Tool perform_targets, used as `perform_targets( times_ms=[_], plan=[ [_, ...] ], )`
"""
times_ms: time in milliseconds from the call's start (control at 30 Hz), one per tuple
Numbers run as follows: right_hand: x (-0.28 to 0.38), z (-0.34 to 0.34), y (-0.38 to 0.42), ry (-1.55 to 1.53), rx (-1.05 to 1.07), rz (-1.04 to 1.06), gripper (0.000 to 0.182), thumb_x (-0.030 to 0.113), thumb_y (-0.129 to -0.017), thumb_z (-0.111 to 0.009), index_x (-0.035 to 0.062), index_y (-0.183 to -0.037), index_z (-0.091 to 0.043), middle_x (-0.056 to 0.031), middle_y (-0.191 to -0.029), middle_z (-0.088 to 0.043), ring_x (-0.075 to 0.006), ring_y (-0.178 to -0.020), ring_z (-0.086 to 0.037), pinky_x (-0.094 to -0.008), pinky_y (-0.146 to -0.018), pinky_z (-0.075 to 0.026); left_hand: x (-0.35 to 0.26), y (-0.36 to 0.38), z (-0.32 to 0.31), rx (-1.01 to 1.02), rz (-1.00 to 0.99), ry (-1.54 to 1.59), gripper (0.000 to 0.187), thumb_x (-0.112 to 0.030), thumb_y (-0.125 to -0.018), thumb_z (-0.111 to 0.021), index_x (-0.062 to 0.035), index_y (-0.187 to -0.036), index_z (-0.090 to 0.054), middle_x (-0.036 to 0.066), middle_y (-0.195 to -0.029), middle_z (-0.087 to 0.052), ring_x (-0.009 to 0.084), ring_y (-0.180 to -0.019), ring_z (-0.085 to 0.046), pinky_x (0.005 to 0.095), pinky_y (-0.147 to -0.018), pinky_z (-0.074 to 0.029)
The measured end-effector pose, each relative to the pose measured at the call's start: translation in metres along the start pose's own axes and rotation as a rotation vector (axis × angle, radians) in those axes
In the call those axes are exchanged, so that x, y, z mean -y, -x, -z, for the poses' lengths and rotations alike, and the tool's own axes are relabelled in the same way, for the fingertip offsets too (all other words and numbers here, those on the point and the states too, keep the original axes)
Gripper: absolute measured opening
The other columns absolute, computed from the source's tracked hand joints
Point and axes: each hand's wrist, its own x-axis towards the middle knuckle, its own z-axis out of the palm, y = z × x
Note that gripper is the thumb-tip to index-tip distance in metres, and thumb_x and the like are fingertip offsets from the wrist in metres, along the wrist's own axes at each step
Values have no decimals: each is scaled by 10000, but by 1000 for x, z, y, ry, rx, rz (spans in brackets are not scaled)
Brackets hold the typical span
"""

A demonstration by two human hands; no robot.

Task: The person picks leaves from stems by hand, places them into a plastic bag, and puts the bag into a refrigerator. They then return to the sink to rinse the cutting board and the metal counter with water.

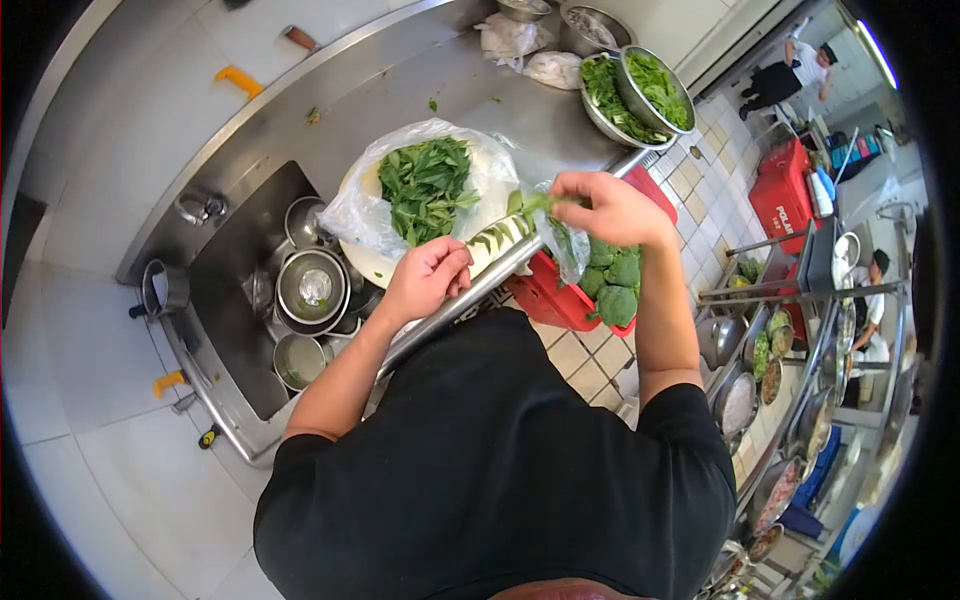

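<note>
On my feed the right hand [612, 208] is out over the counter's front edge, fingers bent in, thumb and fingertips pinching a green sprig [538, 203]. The sprig points leftward from that grip, its leafy end above the board. The left hand [430, 280] is at the same edge, just beside the board's near rim, with fingers loosely curled and thumb near them; I can't tell whether anything is pinched there.

Between the hands and the wall I see the round white board [362, 264], close to the front edge and right of the sink. Picked leaves [428, 190] are heaped on a clear bag [497, 168] spread across it, with loose ones nearer the front rim.

Below the front edge, beside the right forearm, I have a red crate [548, 296] holding broccoli [616, 285]. The sink [232, 330] takes the counter's left end, with nested pots [312, 287] along its right side. Toward the right end, two bowls of greens [655, 90] overlap at the front edge of the counter [400, 85].
</note>
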Motion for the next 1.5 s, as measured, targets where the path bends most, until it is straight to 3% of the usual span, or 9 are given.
perform_targets(
  times_ms=[67, 133, 267, 533, 633, 967, 1233, 1367, 1500],
  plan=[
    [26, -17, -11, 461, -662, 256, 151, 126, -868, -655, 11, -960, -622, -59, -768, -599, -148, -721, -563, -304, -671, -453, 17, 1, 10, -68, 43, 237, 224, -223, -1012, -519, -35, -939, -614, 30, -720, -639, 82, -571, -555, 227, -530, -450],
    [38, -36, -9, 296, -961, 295, 149, 148, -861, -693, 24, -939, -666, -119, -812, -618, -242, -769, -623, -335, -702, -482, 34, -1, 26, -145, 82, 395, 204, -219, -1015, -506, -50, -970, -611, 31, -719, -632, 97, -570, -555, 229, -527, -446],
    [23, -108, -40, -3, -318, 16, 340, 300, -897, -665, 21, -1088, -702, -194, -965, -671, -282, -825, -646, -353, -758, -508, 64, -3, 42, -135, 166, 684, 188, -209, -1030, -471, -56, -1048, -579, 34, -764, -625, 107, -584, -559, 231, -541, -457],
    [-37, -224, -121, -555, -489, -7, 292, 224, -955, -599, -51, -966, -695, -79, -847, -681, -143, -726, -585, -290, -666, -472, 79, -8, 20, -241, 109, 317, 179, -152, -1039, -425, -32, -1009, -554, 59, -832, -611, 104, -545, -563, 234, -522, -472],
    [-30, -221, -126, -897, -306, -244, 262, 192, -972, -572, -24, -902, -704, -18, -852, -683, -72, -716, -548, -253, -630, -442, 73, 0, 25, -287, 96, 186, 187, -135, -1032, -419, -21, -988, -561, 65, -800, -616, 107, -543, -562, 242, -520, -472],
    [-55, -177, -180, -1161, -511, -219, 239, 203, -1001, -526, 39, -957, -694, -9, -880, -687, -63, -665, -523, -212, -600, -425, 116, 99, 32, -412, 253, -198, 171, -135, -973, -512, -5, -925, -613, 60, -807, -681, 127, -660, -630, 265, -639, -508],
    [-71, -125, -188, -305, -215, -248, 581, 550, -948, -530, 11, -1046, -724, -88, -886, -735, -131, -712, -635, -303, -692, -526, 235, 303, 28, -1004, 264, 155, 180, -164, -1011, -510, -18, -1011, -613, 66, -945, -684, 105, -697, -602, 240, -618, -508],
    [-58, -98, -130, -307, -8, -193, 385, 357, -988, -541, 10, -1020, -706, -61, -830, -707, -103, -707, -621, -244, -613, -476, 266, 405, -26, -1733, 489, 186, 240, -270, -1008, -527, -58, -1049, -633, 52, -931, -685, 116, -605, -587, 252, -554, -479],
    [-132, -47, -84, 67, 383, -474, 325, 285, -932, -578, 9, -803, -694, -73, -672, -665, -136, -502, -569, -295, -445, -425, 311, 470, -103, -1898, 929, 142, 230, -188, -967, -519, -12, -1036, -650, 128, -967, -702, 160, -651, -645, 289, -550, -507]
  ],
)
